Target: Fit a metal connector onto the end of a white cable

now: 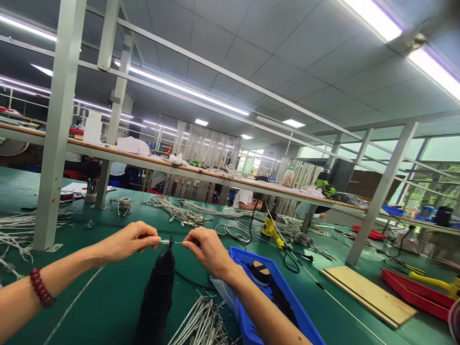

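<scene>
My left hand (131,240) and my right hand (206,248) each pinch one end of a thin grey cable (168,242), stretched level between them. The cable passes just over the nozzle of a black heat gun (158,292) that stands upright on the green table (108,292). From my left hand the cable trails down to the left across the table. A red bead bracelet (40,287) sits on my left wrist. A bundle of grey cables (201,323) lies near the gun's base.
A blue tray (287,311) with dark parts sits under my right forearm. Piles of grey cables (179,213), a yellow tool (271,229), a wooden board (368,294) and red trays (417,292) lie on the table. White frame posts (53,143) carry a shelf. People work beyond.
</scene>
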`<state>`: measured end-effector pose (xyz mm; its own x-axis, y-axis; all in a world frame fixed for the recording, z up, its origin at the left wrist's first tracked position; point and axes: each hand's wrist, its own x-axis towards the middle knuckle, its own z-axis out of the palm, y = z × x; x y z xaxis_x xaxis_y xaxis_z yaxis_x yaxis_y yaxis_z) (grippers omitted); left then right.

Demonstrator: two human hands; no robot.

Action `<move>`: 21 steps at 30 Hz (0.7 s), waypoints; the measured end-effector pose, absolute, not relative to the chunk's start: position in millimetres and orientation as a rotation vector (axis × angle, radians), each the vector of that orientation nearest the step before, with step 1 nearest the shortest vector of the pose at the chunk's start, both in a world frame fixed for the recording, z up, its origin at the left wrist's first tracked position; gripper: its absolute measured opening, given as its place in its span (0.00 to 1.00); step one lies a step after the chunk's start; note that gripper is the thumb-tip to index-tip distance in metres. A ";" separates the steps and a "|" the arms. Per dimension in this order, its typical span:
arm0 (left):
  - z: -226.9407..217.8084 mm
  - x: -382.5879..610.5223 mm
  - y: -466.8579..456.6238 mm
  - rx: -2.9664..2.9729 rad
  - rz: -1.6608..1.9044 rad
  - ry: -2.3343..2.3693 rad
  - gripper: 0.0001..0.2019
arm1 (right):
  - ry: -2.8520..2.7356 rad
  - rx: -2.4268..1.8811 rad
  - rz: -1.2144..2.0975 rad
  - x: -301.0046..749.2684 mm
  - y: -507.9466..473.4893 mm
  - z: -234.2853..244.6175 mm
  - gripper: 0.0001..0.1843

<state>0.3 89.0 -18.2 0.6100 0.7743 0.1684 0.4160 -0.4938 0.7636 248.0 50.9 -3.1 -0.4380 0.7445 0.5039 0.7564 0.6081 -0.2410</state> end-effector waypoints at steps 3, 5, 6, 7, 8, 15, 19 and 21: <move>-17.6 0.6 87.0 2.123 0.659 0.945 0.27 | -2.268 -1.180 -0.034 248.6 51.4 -4.0 0.06; -15.5 0.8 83.9 2.116 0.657 0.950 0.27 | -2.271 -1.173 -0.036 248.7 51.9 -4.6 0.06; -14.4 0.7 82.4 2.113 0.658 0.952 0.26 | -2.271 -1.171 -0.038 248.7 52.2 -4.8 0.06; -13.4 0.6 81.2 2.111 0.659 0.951 0.25 | -2.270 -1.171 -0.040 248.7 52.4 -4.8 0.06; -12.8 0.5 80.4 2.107 0.659 0.948 0.24 | -2.272 -1.173 -0.039 248.6 52.5 -4.7 0.06; -16.1 0.5 83.7 2.089 0.659 0.872 0.25 | -2.286 -1.189 -0.025 247.7 51.0 -4.0 0.06; -16.0 1.8 85.9 2.095 0.661 0.888 0.25 | -2.292 -1.210 -0.036 247.9 51.4 -3.6 0.06; -16.0 2.1 86.9 2.109 0.655 0.896 0.26 | -2.295 -1.216 -0.038 247.9 51.9 -3.0 0.07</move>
<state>2.1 86.9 -16.0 0.6255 0.7633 0.1615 0.3853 -0.4822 0.7868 247.9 51.9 -3.0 -0.4487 0.7600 0.4702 0.7751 0.5928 -0.2184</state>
